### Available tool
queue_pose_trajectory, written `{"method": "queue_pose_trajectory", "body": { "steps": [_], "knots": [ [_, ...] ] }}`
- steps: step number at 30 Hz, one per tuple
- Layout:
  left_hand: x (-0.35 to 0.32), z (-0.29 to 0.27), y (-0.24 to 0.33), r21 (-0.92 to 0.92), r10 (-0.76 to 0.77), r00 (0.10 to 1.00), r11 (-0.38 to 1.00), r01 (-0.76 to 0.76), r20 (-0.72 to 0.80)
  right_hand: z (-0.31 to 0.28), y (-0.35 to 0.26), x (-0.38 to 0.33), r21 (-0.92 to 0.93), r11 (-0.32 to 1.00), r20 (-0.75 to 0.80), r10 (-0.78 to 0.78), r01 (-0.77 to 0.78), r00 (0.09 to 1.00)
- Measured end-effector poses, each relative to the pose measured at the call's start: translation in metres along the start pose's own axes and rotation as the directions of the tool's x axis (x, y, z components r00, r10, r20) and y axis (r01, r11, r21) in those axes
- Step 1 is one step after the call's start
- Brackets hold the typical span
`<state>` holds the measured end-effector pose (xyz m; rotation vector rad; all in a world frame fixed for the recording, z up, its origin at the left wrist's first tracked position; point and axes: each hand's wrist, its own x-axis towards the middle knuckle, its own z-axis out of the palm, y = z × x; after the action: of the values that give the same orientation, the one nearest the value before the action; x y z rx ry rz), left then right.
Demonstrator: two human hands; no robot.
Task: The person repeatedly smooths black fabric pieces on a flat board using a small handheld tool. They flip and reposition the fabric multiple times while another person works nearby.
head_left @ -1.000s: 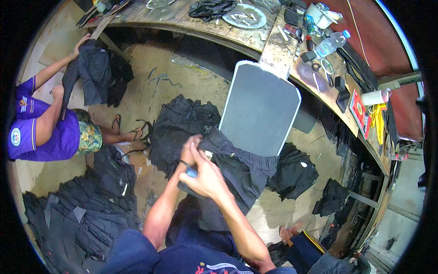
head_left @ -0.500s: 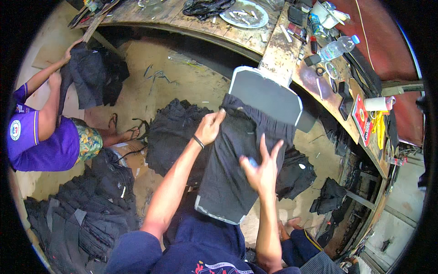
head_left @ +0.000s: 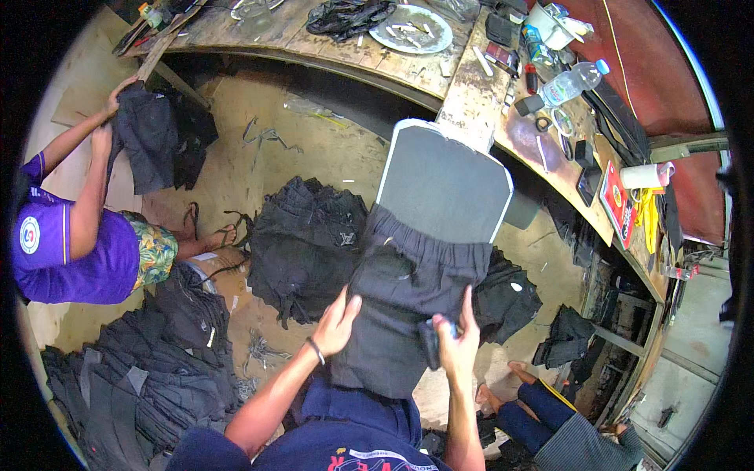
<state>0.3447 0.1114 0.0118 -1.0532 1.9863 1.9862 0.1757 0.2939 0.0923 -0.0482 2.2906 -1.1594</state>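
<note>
Black shorts (head_left: 416,294) with a gathered elastic waistband are pulled over a grey, white-edged board (head_left: 444,173) in front of me. The board's far part is bare, its near part hidden under the cloth. My left hand (head_left: 336,326) grips the left edge of the shorts, thumb on top. At the right edge is my right hand (head_left: 458,341), its forefinger stretched along the cloth. Between its thumb and other fingers it holds a small dark object with a blue end (head_left: 430,341), whose kind I cannot make out.
Piles of black garments (head_left: 302,243) lie on the floor, with a larger heap (head_left: 149,377) at the lower left. A co-worker in purple (head_left: 86,243) handles black cloth. Another person (head_left: 550,428) sits at the lower right. The wooden table (head_left: 306,47) carries a plate (head_left: 411,30) and bottle (head_left: 577,84).
The shorts have slid toward me, baring more of the board. My left hand has moved from the waistband down to the left side. My right hand has dropped and its spread fingers have drawn in.
</note>
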Motion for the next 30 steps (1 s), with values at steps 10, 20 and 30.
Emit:
{"method": "queue_pose_trajectory", "body": {
  "steps": [10, 20, 30],
  "knots": [
    [0.142, 0.019, 0.086, 0.834, 0.763, 0.625, 0.230, -0.502, 0.165, -0.018, 0.010, 0.153, 0.211, 0.976, -0.147, -0.017, 0.048, 0.989],
    [0.197, 0.011, 0.182, 0.710, 0.115, 0.810, 0.422, -0.564, 0.575, -0.001, 0.012, 0.141, 0.074, 0.965, -0.352, -0.211, 0.252, 0.912],
    [0.211, -0.012, 0.160, 0.357, 0.263, 0.782, 0.777, -0.519, 0.565, -0.001, 0.015, 0.138, 0.192, 0.949, -0.339, -0.177, 0.252, 0.924]
  ]
}}
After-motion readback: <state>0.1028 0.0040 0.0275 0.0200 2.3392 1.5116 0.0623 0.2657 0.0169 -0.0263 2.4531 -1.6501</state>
